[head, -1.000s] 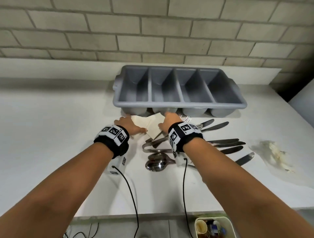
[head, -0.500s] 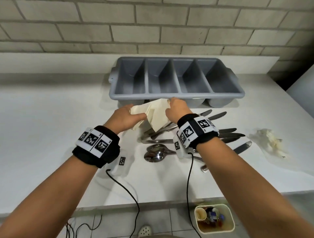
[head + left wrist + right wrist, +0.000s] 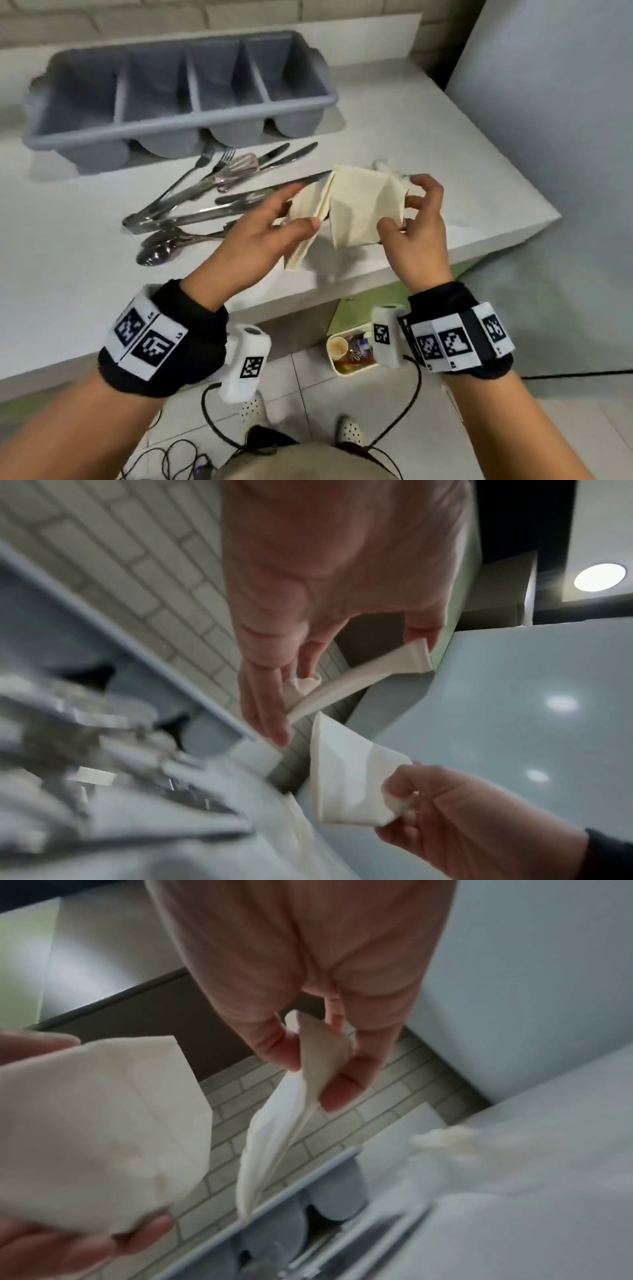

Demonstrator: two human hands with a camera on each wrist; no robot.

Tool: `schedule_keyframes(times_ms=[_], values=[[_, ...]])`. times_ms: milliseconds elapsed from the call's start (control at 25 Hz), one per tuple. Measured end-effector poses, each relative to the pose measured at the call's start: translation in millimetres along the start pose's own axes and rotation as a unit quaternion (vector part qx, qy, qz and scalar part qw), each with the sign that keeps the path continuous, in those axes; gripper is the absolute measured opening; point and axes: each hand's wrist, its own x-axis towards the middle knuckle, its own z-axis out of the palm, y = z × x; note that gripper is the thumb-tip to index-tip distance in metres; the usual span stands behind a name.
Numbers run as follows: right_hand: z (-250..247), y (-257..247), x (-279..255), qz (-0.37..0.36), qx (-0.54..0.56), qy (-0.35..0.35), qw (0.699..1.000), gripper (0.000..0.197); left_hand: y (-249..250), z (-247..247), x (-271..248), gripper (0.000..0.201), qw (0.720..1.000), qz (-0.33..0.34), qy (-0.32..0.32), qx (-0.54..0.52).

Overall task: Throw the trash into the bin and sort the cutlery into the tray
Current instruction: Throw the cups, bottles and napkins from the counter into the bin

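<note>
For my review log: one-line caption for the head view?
Both hands hold napkins above the counter edge; cutlery lies before the empty tray.

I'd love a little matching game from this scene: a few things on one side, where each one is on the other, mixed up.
Things:
1. napkins
2. cutlery
3. tray
4. bin

Places:
A. on the floor, below the counter edge
B. by the brick wall, compartments bare
C. held in both hands
D. loose on the counter, in front of the tray

Pairs: 1-C, 2-D, 3-B, 4-A
</note>
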Motion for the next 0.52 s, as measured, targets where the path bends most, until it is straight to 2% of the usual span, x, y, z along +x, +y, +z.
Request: schedule_keyframes(times_ms=[160, 280, 360, 520], values=[[-79, 72, -48, 0.036, 0.044, 0.078, 0.995, 0.055, -30, 95, -2, 0.063, 0.989, -0.053, -0.124, -0.057], [-113, 142, -84, 0.129, 0.060, 0.126, 0.982, 0.051, -71, 154, 3, 0.061, 0.973, -0.133, -0.183, -0.051], [-114, 199, -99, 0.211, 0.036, 0.144, 0.966, 0.054, -108, 186, 16, 0.059, 0.955, -0.221, -0.193, -0.037], [-80, 301, -109, 0.341, -0.024, 0.124, 0.931, 0.055, -187, 230, 59, 0.023, 0.923, -0.344, -0.172, -0.014]])
